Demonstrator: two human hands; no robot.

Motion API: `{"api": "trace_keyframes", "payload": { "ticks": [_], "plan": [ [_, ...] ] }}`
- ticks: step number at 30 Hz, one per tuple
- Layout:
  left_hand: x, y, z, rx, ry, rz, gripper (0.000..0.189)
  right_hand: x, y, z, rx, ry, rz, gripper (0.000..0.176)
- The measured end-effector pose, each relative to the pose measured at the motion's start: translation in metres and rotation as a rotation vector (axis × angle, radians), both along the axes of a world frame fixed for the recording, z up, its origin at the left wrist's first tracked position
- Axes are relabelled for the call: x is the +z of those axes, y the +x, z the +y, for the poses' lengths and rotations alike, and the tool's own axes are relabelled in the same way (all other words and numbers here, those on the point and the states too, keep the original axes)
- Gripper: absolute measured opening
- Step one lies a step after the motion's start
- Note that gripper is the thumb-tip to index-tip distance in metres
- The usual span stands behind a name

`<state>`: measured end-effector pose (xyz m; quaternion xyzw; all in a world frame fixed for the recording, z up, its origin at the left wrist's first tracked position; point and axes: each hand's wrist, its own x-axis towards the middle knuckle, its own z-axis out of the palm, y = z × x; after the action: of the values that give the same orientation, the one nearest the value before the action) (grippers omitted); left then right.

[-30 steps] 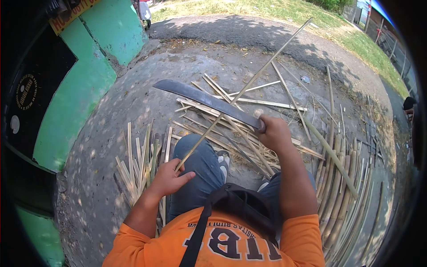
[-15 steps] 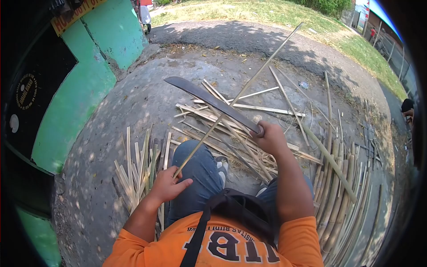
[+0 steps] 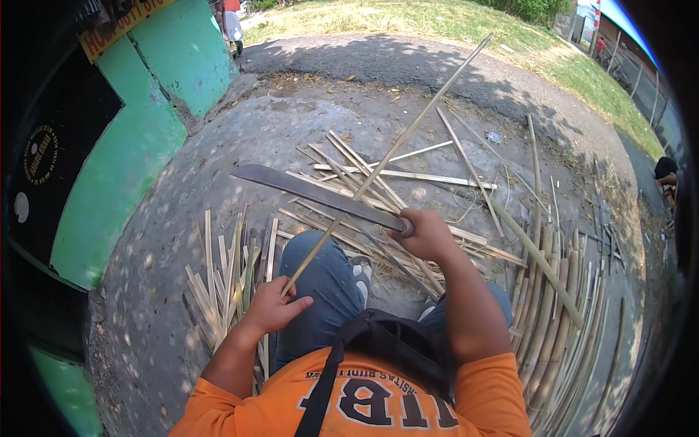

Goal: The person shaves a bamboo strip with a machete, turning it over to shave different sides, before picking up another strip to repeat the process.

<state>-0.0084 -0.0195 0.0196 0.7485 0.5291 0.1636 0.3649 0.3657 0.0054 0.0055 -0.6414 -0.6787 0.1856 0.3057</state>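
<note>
My left hand [image 3: 274,307] is closed around the lower end of a long, thin bamboo strip [image 3: 417,126], which slants up and away to the right. In my right hand [image 3: 428,234] is the handle of a machete [image 3: 320,194] with a broad dark blade. The blade points left and crosses the strip around its lower middle, overlapping it in this view. Below and beyond the blade, split bamboo strips [image 3: 437,177] lie in a loose pile on the concrete, in front of my knees.
A bundle of cut strips [image 3: 218,280] lies by my left leg. To my right are several bamboo poles [image 3: 551,320] side by side. A green wall [image 3: 116,197] stands at left. Another person [image 3: 668,177] is partly visible at the far right edge.
The machete has moved down and left along the strip toward my left hand, its blade turning flatter. My left hand keeps its hold in nearly the same place.
</note>
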Motion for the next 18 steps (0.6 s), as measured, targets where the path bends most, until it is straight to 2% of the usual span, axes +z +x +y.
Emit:
{"api": "trace_keyframes", "payload": {
  "ticks": [2, 3, 6, 13, 16, 18],
  "plan": [
    [-0.002, -0.004, -0.001, 0.0, 0.007, 0.017, 0.045, 0.001, 0.014, 0.003, -0.122, -0.034, 0.053, 0.038],
    [-0.003, -0.006, -0.002, -0.003, 0.02, 0.028, 0.045, 0.001, 0.018, 0.002, -0.182, 0.041, 0.076, 0.038],
    [-0.003, -0.01, -0.001, 0.001, 0.054, 0.054, 0.045, -0.001, 0.031, 0.002, -0.252, 0.064, 0.048, 0.038],
    [-0.001, -0.019, -0.001, 0.039, 0.107, 0.045, 0.04, -0.003, 0.023, 0.001, -0.182, 0.222, -0.226, 0.031],
    [0.005, -0.024, -0.006, 0.049, 0.172, 0.05, 0.038, 0.001, 0.032, 0.0, -0.21, 0.199, -0.249, 0.032],
    [0.001, -0.036, -0.008, 0.045, 0.205, 0.09, 0.037, 0.003, 0.041, -0.001, -0.242, 0.219, -0.119, 0.032]
  ]
}}
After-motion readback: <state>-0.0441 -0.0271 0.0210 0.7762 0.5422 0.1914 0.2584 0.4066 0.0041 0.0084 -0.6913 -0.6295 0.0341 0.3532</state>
